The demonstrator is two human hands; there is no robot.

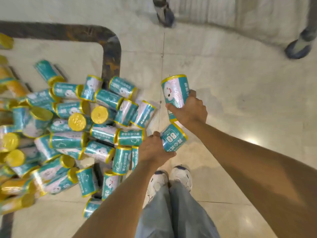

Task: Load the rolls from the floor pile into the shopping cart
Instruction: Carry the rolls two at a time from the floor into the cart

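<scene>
A pile of teal and yellow rolls (72,127) lies on the floor at the left. My right hand (190,110) grips one teal roll (175,90), held above the floor to the right of the pile. My left hand (154,150) grips a second roll (173,138) marked 80, just below the first. Both held rolls are clear of the pile. At the top edge, blurred grey wheels (164,12) and a metal frame show; I cannot tell whether they belong to the shopping cart.
A dark curved metal bar (109,54) runs behind and beside the pile. My white shoes (171,179) stand just right of the pile. A second grey wheel (298,48) shows at the top right. Pale tiled floor (231,79) spreads to the right.
</scene>
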